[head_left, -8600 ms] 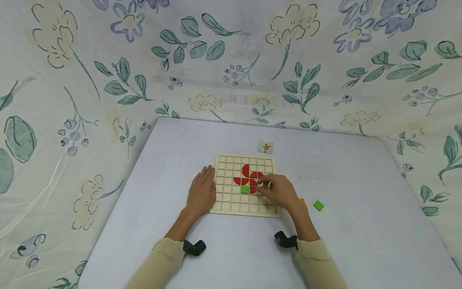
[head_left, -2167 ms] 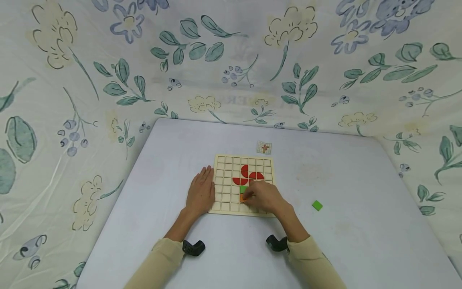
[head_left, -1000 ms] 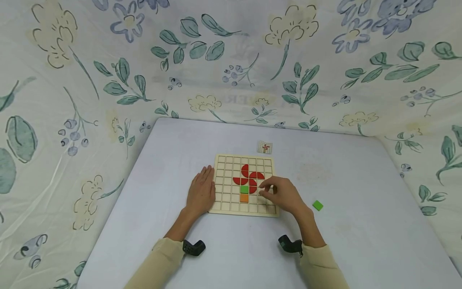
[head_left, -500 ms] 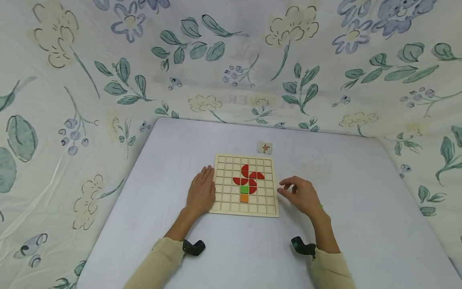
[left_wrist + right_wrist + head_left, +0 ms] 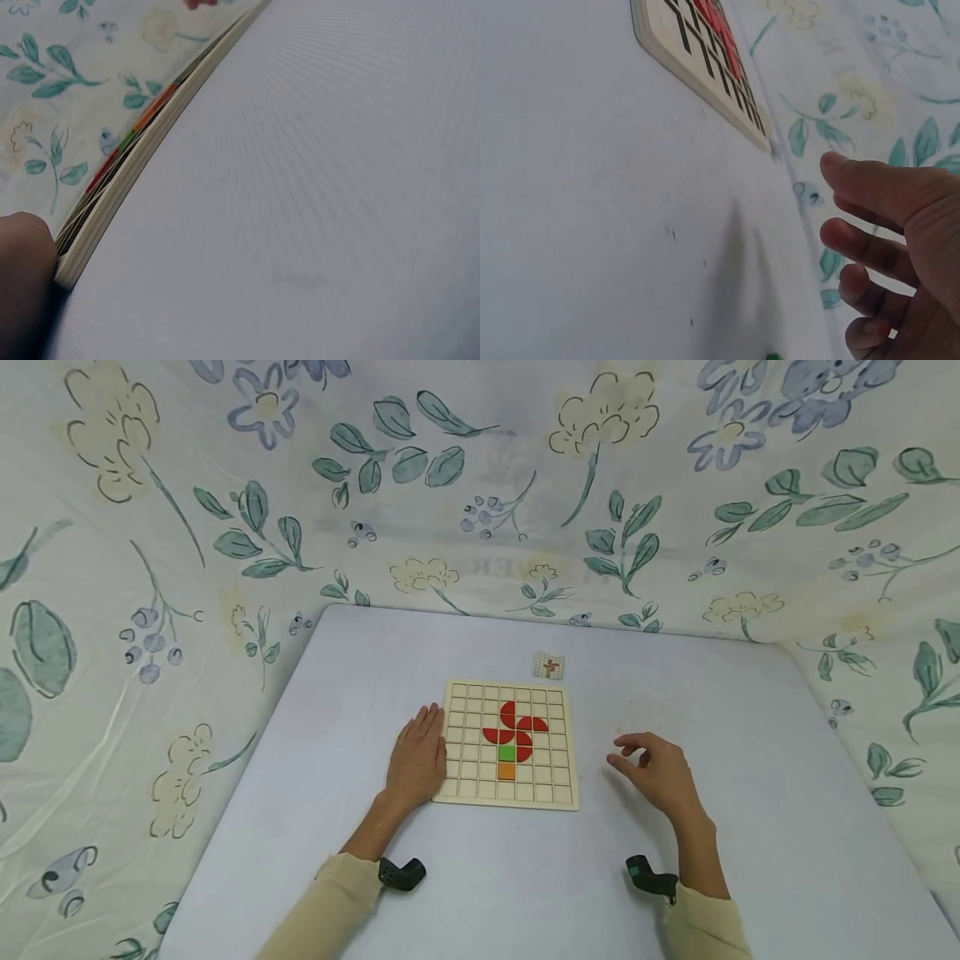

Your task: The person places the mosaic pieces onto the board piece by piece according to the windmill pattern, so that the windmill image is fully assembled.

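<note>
My left hand (image 5: 417, 753) lies flat with straight fingers along the left edge of a wooden grid board (image 5: 472, 789). On the board are several red rounded tiles (image 5: 499, 736) in a pinwheel shape, a green square tile (image 5: 507, 753) under their middle, and an orange square tile (image 5: 507, 771) below that. To the right of the board my right hand (image 5: 660, 774) hovers over the table, thumb and forefinger apart with nothing between them. A bit of a loose green tile (image 5: 774, 356) shows at the bottom of the right wrist view; in the head view the right hand hides it.
A small pattern card (image 5: 549, 666) with a red pinwheel lies behind the board. The white table (image 5: 360, 652) ends at a floral cloth (image 5: 480, 460) hung at the back and sides.
The orange tile, earlier on the table at right, now sits on the board below the green one. My right hand has let go and moved right, over the loose green tile. The left stayed still.
</note>
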Tool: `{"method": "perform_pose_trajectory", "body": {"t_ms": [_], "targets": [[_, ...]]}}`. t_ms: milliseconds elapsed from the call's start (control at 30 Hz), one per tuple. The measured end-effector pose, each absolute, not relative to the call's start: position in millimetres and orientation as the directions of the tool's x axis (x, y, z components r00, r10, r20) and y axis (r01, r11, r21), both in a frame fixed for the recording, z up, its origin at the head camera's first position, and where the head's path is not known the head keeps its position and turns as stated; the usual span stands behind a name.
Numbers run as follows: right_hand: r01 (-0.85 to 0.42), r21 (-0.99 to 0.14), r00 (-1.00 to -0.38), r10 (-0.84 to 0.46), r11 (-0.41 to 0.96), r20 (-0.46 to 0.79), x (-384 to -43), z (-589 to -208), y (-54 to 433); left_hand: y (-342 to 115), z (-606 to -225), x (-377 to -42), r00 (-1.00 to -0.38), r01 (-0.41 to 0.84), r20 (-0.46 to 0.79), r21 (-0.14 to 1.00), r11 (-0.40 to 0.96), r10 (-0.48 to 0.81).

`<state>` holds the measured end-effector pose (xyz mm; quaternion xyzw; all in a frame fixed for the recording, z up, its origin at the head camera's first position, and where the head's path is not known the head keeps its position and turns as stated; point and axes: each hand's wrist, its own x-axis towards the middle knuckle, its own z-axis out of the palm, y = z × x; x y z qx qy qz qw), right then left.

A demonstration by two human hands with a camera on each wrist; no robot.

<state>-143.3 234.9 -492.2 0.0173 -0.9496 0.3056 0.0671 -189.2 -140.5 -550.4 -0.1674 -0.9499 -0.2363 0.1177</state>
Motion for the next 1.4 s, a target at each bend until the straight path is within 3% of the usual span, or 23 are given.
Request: {"method": "perform_pose_trajectory", "body": {"t_ms": [567,1400], "targets": [[0.052,-0.575,-0.995,0.094,0.817,0.043,-121.3,-494.4,272.1,-140.1,-549.8,-189.2,-0.922,0.363,0.287,0.409,0.837,0.26],[0.101,-0.516,-0.993,0.119,0.851,0.003,-114.5,-502.5,283.5,-140.6,-551.5,-190.0,-0.921,0.367,0.285,0.411,0.835,0.265]]}}
